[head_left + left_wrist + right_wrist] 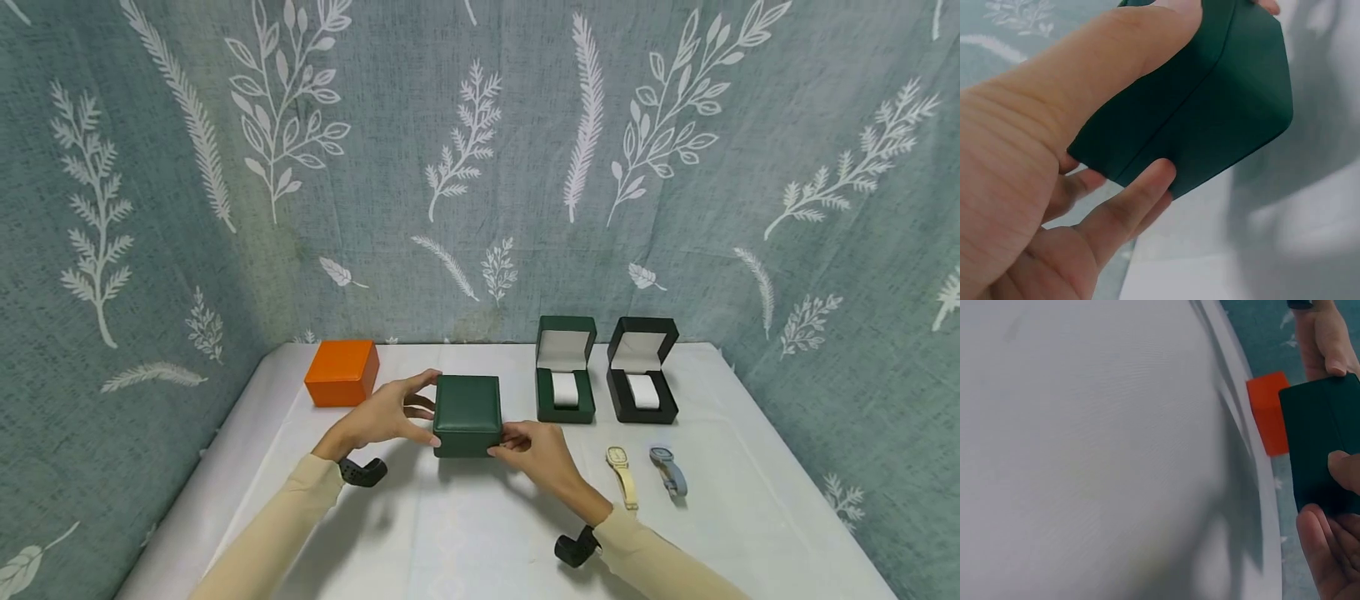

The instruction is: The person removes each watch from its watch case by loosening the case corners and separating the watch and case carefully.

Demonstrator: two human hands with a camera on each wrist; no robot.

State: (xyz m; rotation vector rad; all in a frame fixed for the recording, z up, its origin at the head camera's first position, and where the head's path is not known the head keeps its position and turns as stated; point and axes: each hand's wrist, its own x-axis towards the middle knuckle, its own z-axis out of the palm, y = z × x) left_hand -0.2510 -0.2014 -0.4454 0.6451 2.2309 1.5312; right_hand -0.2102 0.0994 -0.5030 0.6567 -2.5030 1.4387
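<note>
A closed dark green watch box (467,408) is held between both hands at the middle of the table, its shadow falling on the cloth below. My left hand (386,412) grips its left side, thumb at the front corner and fingers spread toward the back. At the lower right corner, my right hand (543,454) pinches the box between thumb and fingers. In the left wrist view the seam between lid and base of the box (1229,94) shows as a thin line. The right wrist view has the right thumb (1346,470) pressed on the box's front face.
An orange box (341,372) stands closed at the back left. An open green watch box (565,387) and an open black one (642,390), each with a white cushion, stand back right. Before them lie a gold watch (622,477) and a blue-grey watch (668,471).
</note>
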